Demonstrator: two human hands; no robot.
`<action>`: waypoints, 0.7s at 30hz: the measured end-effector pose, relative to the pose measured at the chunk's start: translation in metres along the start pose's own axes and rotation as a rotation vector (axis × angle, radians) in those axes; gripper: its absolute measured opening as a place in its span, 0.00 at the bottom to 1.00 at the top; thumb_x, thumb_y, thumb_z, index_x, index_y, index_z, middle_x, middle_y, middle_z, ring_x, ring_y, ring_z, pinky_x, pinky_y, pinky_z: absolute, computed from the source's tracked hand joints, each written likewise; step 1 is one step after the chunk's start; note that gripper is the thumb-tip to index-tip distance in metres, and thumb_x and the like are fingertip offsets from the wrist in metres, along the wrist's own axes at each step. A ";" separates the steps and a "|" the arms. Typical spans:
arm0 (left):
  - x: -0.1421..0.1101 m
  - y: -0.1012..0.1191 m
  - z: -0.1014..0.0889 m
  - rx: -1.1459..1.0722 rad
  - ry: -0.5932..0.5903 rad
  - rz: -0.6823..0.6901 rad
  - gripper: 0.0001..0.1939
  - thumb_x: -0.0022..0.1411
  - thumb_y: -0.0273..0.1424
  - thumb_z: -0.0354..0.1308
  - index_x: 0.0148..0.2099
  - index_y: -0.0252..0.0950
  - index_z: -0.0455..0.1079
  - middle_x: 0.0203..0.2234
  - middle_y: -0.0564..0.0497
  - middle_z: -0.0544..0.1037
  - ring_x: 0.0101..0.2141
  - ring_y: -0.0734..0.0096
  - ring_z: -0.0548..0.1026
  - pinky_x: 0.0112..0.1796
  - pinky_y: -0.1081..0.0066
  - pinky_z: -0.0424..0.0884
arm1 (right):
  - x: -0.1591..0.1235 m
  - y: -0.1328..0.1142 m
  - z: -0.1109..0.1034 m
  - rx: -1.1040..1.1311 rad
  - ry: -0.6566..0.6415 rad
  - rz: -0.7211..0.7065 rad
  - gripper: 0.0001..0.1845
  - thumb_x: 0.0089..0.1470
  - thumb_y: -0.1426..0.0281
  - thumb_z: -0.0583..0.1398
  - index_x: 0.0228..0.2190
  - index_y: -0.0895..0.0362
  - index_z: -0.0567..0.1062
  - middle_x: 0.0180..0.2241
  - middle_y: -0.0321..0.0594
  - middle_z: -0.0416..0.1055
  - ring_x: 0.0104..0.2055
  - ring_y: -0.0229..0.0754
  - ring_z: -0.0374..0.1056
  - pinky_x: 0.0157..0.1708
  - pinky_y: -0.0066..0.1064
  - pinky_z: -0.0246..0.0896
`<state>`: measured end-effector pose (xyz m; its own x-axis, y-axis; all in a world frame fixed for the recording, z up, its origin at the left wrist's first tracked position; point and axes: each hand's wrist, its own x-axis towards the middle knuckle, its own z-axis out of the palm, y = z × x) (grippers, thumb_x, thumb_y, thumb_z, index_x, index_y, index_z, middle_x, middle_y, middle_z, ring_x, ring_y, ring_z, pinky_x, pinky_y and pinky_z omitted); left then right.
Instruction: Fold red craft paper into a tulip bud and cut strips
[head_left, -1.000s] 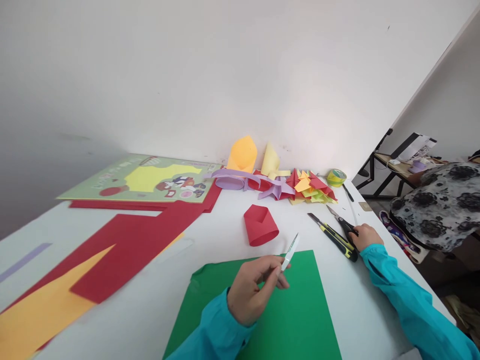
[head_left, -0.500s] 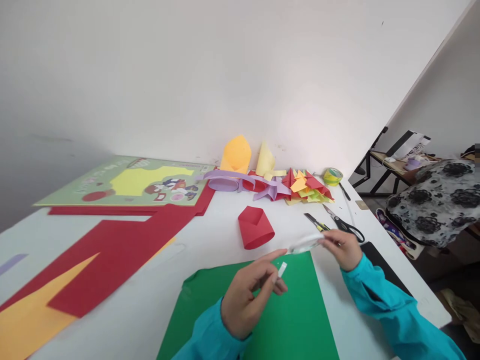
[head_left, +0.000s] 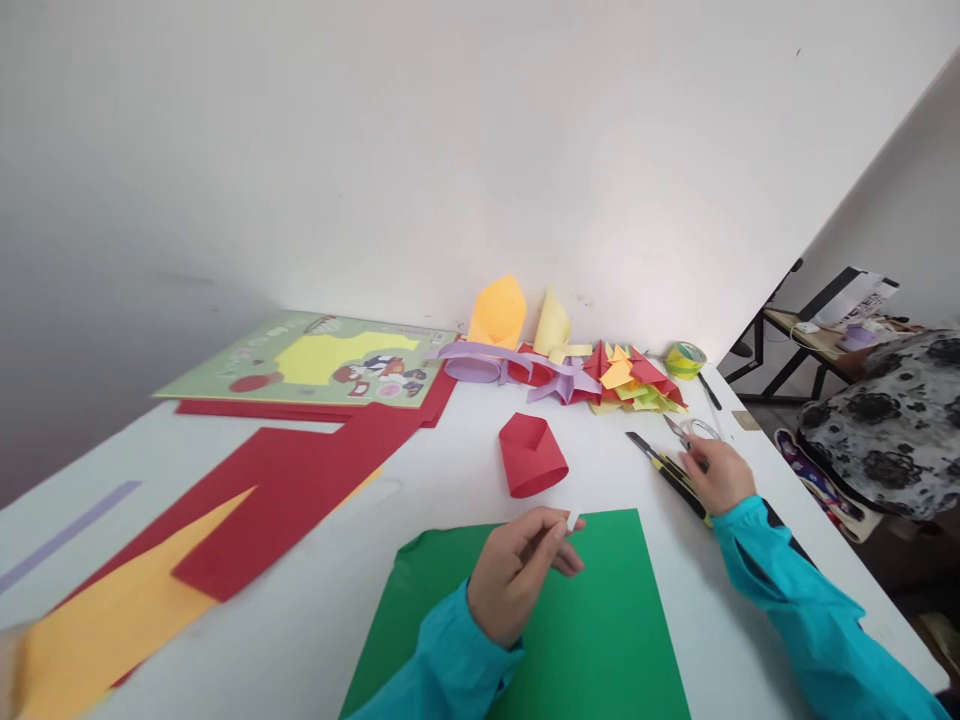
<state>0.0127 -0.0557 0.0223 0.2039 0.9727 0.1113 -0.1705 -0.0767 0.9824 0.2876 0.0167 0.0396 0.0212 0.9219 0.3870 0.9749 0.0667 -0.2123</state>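
Observation:
My left hand (head_left: 514, 570) is over the green paper sheet (head_left: 600, 600), thumb and fingers pinching a small white strip (head_left: 573, 521). To the right, my right hand (head_left: 720, 475) is low over the table with its fingers curled together. It covers the handles of the scissors (head_left: 674, 428), whose blades show past the fingertips. A thin clear ring (head_left: 705, 429) lies just beyond the fingers. What the right fingers hold, if anything, is hidden. A utility knife (head_left: 660, 465) rests left of that hand. Behind the green sheet a rolled red paper piece (head_left: 534, 457) lies on its side.
Folded coloured papers (head_left: 634, 380), a yellow cone (head_left: 553, 322), an orange paper form (head_left: 499, 312) and a tape roll (head_left: 685, 359) line the wall. Red sheets (head_left: 300, 470), an orange sheet (head_left: 112, 620) and a green printed board (head_left: 240, 370) occupy the left.
My right hand has moved away from my left, to the scissors, and the clear ring it held seems to lie beside them. My left hand still pinches the white strip. The view has turned slightly left.

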 end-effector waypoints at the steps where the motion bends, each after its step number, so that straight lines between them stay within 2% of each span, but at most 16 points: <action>1: 0.001 0.001 -0.001 0.007 0.005 -0.011 0.17 0.58 0.43 0.54 0.34 0.31 0.71 0.19 0.47 0.76 0.21 0.68 0.75 0.26 0.70 0.73 | -0.005 -0.020 -0.002 0.201 -0.096 -0.139 0.13 0.51 0.66 0.57 0.37 0.58 0.76 0.29 0.44 0.75 0.34 0.44 0.69 0.32 0.33 0.63; 3: 0.001 0.002 -0.002 -0.013 0.020 -0.031 0.17 0.57 0.42 0.55 0.33 0.31 0.71 0.19 0.48 0.76 0.22 0.69 0.75 0.26 0.70 0.73 | -0.012 -0.059 -0.007 0.543 -0.262 -0.368 0.10 0.53 0.65 0.58 0.34 0.56 0.77 0.28 0.40 0.75 0.28 0.39 0.69 0.27 0.29 0.63; 4: 0.001 0.002 -0.003 -0.044 0.017 -0.050 0.17 0.57 0.42 0.55 0.33 0.31 0.71 0.19 0.48 0.76 0.22 0.69 0.75 0.26 0.70 0.73 | -0.015 -0.076 -0.009 0.641 -0.257 -0.477 0.09 0.54 0.67 0.58 0.34 0.57 0.76 0.28 0.40 0.75 0.28 0.38 0.68 0.28 0.29 0.64; 6: 0.002 0.004 -0.005 -0.148 -0.013 -0.106 0.16 0.57 0.41 0.56 0.32 0.31 0.70 0.19 0.48 0.76 0.22 0.68 0.75 0.26 0.69 0.72 | -0.017 -0.102 -0.012 0.702 -0.121 -0.699 0.08 0.55 0.71 0.57 0.35 0.58 0.76 0.28 0.42 0.74 0.31 0.38 0.68 0.32 0.31 0.63; 9: 0.003 0.005 -0.010 -0.302 -0.070 -0.181 0.17 0.55 0.42 0.58 0.30 0.30 0.70 0.18 0.48 0.76 0.21 0.69 0.75 0.25 0.70 0.71 | -0.016 -0.120 -0.012 0.622 0.051 -0.850 0.08 0.55 0.74 0.56 0.36 0.56 0.74 0.28 0.41 0.73 0.32 0.39 0.65 0.32 0.33 0.60; 16: 0.005 0.010 -0.013 -0.424 -0.104 -0.248 0.17 0.52 0.41 0.61 0.27 0.30 0.71 0.18 0.47 0.76 0.20 0.69 0.74 0.24 0.70 0.70 | -0.017 -0.124 -0.014 0.371 0.134 -0.943 0.09 0.56 0.76 0.53 0.31 0.57 0.74 0.28 0.39 0.72 0.32 0.39 0.63 0.31 0.34 0.53; 18: 0.006 0.010 -0.013 -0.490 -0.096 -0.272 0.17 0.53 0.42 0.60 0.27 0.30 0.72 0.21 0.46 0.77 0.20 0.69 0.75 0.23 0.71 0.70 | -0.015 -0.123 -0.014 0.391 0.165 -0.880 0.09 0.55 0.76 0.54 0.31 0.57 0.74 0.27 0.40 0.72 0.32 0.40 0.63 0.31 0.34 0.54; 21: 0.008 0.005 -0.013 -0.576 -0.029 -0.300 0.17 0.53 0.41 0.60 0.28 0.29 0.73 0.27 0.44 0.79 0.22 0.70 0.76 0.24 0.72 0.72 | -0.009 -0.116 -0.006 0.546 0.193 -0.676 0.07 0.54 0.75 0.56 0.31 0.56 0.75 0.27 0.40 0.73 0.31 0.40 0.64 0.32 0.34 0.58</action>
<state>0.0008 -0.0450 0.0263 0.3478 0.9265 -0.1435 -0.5899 0.3352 0.7347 0.1753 -0.0015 0.0663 -0.4356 0.5425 0.7183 0.5520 0.7913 -0.2628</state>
